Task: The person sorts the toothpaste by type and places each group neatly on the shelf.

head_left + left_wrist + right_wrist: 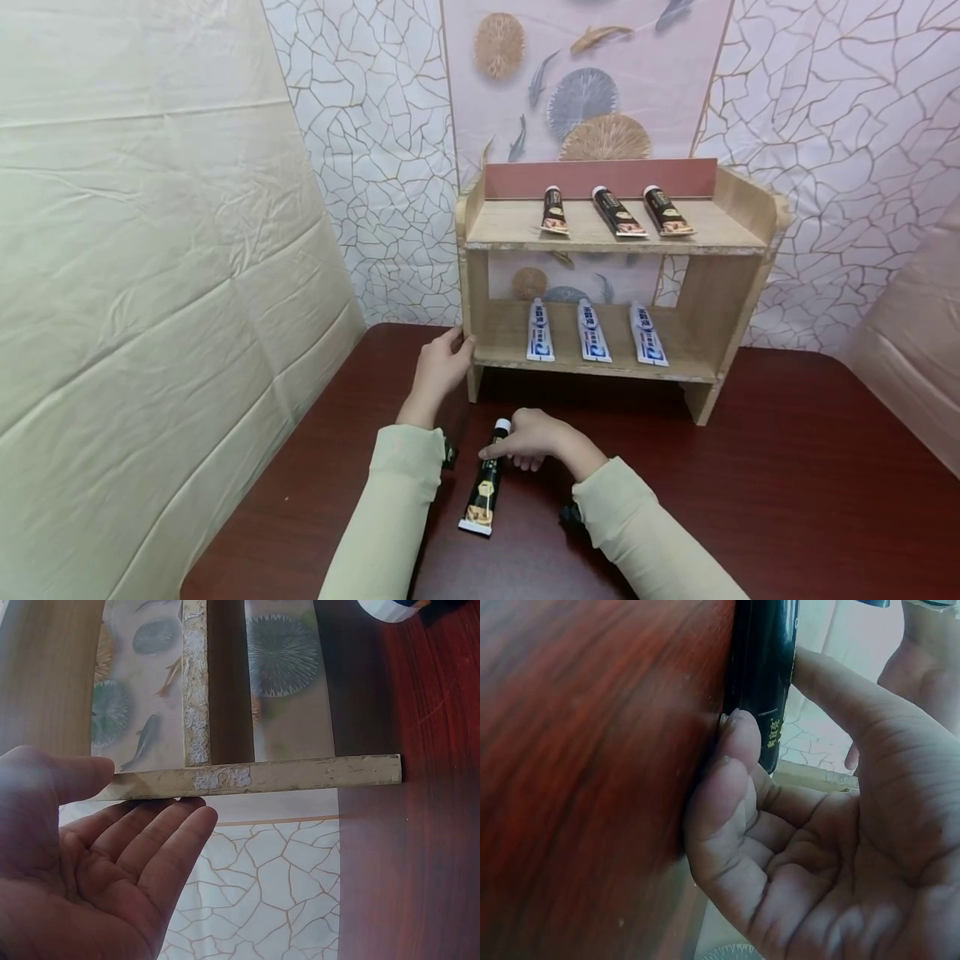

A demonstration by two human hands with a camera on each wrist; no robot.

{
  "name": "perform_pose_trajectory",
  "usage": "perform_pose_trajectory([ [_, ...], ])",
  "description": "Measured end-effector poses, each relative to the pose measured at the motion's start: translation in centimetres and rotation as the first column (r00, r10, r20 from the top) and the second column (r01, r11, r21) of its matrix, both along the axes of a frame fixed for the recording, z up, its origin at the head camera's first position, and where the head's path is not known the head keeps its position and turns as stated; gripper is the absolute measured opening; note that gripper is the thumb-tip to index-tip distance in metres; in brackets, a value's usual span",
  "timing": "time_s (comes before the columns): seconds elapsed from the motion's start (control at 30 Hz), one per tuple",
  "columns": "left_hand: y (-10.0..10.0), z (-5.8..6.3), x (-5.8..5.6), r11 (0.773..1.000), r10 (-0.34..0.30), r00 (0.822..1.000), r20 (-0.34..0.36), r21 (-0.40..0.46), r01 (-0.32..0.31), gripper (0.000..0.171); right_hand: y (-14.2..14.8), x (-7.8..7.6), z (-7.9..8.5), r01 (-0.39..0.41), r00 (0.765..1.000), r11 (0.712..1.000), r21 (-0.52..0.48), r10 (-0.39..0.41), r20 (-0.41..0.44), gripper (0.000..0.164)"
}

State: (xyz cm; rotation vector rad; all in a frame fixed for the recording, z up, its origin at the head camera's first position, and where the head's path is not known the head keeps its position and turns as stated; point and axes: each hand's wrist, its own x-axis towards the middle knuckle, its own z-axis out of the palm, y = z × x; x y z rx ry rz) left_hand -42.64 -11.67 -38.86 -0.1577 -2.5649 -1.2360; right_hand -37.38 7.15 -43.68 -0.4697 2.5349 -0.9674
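My right hand pinches a black toothpaste tube with a white cap near its capped end, thumb on top. The tube's flat crimped end points toward me, close over the table. In the right wrist view, the curled fingertips lie along the edge of the black tube, right at the tabletop. My left hand holds the left side panel of a small wooden shelf. The left wrist view shows the thumb on one face of the panel and the fingers on the other.
On the upper board lie three black toothpaste tubes, the middle one tilted. Three white-and-blue tubes, one of them in the centre, lie on the lower board. A dark red table carries the shelf. Pale cloth hangs at the left.
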Motion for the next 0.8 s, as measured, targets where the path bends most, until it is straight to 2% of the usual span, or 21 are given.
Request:
perform_pose_trajectory([
  [0.57,0.06,0.24,0.17,1.0,0.003,1.0,0.005,0.004,-0.003,0.051,-0.19,0.19,0.13,0.013,1.0,0.999,0.038,-0.013,0.005,0.044],
  [0.8,0.04,0.25,0.15,1.0,0.002,1.0,0.0,-0.006,-0.002,0.052,-0.34,0.15,-0.13,-0.004,1.0,0.998,0.063,0.005,-0.023,0.034],
])
